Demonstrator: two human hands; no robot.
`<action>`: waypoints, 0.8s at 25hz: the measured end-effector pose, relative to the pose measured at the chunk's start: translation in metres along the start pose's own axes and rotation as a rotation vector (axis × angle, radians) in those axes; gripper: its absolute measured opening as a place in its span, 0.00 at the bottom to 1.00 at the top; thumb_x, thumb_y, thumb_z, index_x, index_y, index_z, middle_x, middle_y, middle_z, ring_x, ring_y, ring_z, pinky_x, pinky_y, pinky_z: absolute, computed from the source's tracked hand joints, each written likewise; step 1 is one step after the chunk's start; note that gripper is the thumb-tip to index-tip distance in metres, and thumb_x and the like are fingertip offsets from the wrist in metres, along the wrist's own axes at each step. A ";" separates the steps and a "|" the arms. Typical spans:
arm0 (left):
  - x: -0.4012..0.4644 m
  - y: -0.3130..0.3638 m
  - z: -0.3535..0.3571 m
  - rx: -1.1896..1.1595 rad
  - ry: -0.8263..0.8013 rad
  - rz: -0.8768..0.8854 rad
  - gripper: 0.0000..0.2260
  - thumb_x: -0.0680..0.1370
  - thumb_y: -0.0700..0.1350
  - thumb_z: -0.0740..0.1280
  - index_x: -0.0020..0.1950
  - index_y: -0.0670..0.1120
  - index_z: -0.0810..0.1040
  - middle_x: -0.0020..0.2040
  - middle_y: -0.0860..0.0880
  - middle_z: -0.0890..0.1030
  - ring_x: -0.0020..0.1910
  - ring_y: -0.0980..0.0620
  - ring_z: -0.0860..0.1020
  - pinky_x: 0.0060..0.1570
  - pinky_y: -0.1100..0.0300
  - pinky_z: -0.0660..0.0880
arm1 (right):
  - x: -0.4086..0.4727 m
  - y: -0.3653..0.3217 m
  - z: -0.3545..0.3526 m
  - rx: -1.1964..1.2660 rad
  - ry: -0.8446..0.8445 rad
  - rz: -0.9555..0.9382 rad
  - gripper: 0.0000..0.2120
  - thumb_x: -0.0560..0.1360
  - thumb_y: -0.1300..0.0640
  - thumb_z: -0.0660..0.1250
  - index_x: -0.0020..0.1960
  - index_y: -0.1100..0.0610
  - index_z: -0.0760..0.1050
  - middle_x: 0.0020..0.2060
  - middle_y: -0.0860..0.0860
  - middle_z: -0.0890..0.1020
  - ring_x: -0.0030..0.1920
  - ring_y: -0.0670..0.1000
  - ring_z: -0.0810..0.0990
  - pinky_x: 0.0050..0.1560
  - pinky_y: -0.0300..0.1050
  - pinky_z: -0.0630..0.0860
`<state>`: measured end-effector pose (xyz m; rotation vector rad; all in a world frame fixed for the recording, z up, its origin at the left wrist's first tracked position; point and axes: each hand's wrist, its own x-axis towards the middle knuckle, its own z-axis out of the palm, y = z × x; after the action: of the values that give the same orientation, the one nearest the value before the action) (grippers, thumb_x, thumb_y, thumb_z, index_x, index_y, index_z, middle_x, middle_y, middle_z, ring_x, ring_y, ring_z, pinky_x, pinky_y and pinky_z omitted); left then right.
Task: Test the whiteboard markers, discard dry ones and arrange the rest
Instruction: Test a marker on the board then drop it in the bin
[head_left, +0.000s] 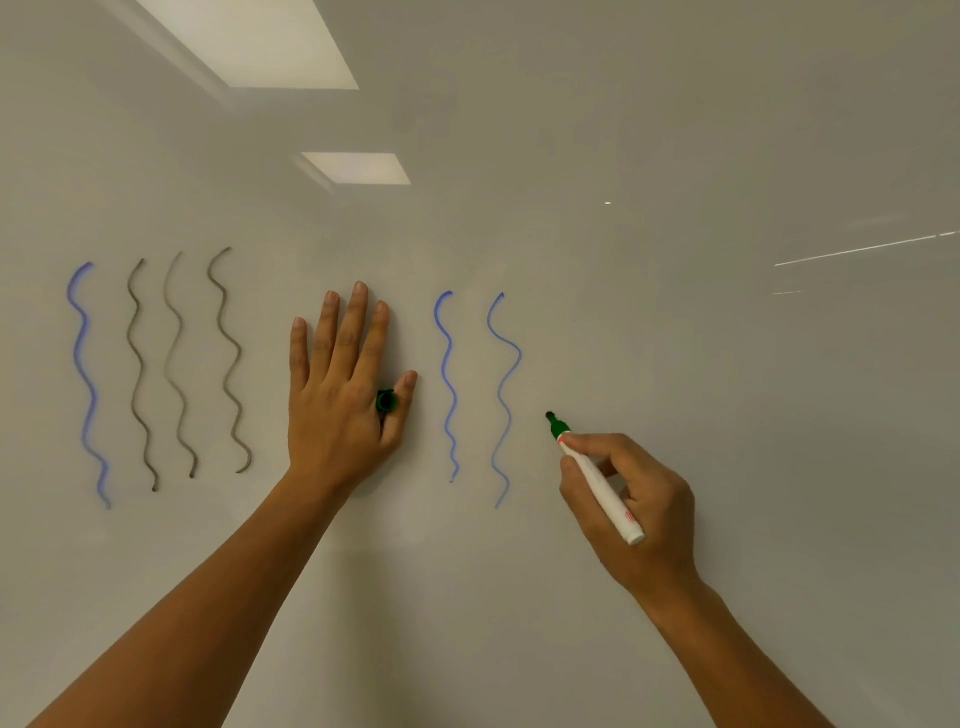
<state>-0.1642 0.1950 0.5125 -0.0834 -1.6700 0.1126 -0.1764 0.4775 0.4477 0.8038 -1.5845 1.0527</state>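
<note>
Item 1, forearms: nearest to us, both rising from the lower edge toward the board (675, 156).

Item 2, left hand (337, 400): laid flat on the board, four fingers straight and slightly spread. The thumb and the base of the forefinger pinch a green cap (386, 401).

Item 3, right hand (631, 512): its fingers curled round the marker (597, 480) in a writing hold, thumb and forefinger near the green collar. This is the only hand placed to draw with it.

Item 4, marker: white barrel, green collar, dark nib (550, 415). Its long axis runs from the butt at lower right, by the heel of our hand, up and to the left to the nib. The nib lies at or just off the board; we cannot tell whether it touches. It sits just right of the nearest blue line (503, 400), about level with that line's middle, over bare board.

Item 5, marks: three blue wavy lines and three grey-brown ones (179, 364), all running top to bottom. One blue and the three grey-brown lie left of our left hand; two blue lie between our hands. No green line shows.

Item 6, judgement: the green marker is uncapped and not yet tested. The stroke should run on the bare board right of the last blue line. The cap is near, across the two blue lines.

Item 7, ceiling lights (358, 169): reflected in the board.
</note>
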 end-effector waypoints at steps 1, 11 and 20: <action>-0.001 0.000 0.000 -0.003 0.003 0.002 0.29 0.83 0.56 0.54 0.79 0.42 0.58 0.80 0.42 0.56 0.80 0.42 0.51 0.76 0.39 0.51 | -0.006 0.003 -0.002 -0.004 0.016 -0.002 0.11 0.76 0.49 0.69 0.53 0.54 0.83 0.37 0.41 0.81 0.31 0.45 0.77 0.29 0.40 0.74; -0.005 -0.002 0.002 -0.030 0.009 0.003 0.28 0.83 0.54 0.56 0.79 0.43 0.58 0.80 0.42 0.56 0.80 0.42 0.51 0.76 0.39 0.51 | -0.064 0.012 -0.012 -0.080 0.001 0.061 0.11 0.76 0.49 0.69 0.53 0.54 0.84 0.37 0.43 0.82 0.29 0.44 0.76 0.27 0.40 0.75; -0.010 -0.005 -0.005 -0.156 -0.050 0.020 0.27 0.83 0.54 0.55 0.79 0.42 0.59 0.80 0.40 0.56 0.79 0.39 0.50 0.75 0.35 0.48 | -0.088 -0.016 -0.023 0.413 -0.001 0.667 0.06 0.77 0.60 0.71 0.51 0.51 0.84 0.42 0.51 0.85 0.39 0.50 0.82 0.40 0.44 0.81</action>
<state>-0.1586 0.1889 0.5038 -0.2168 -1.7266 -0.0011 -0.1310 0.4913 0.3680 0.5350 -1.7018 1.9022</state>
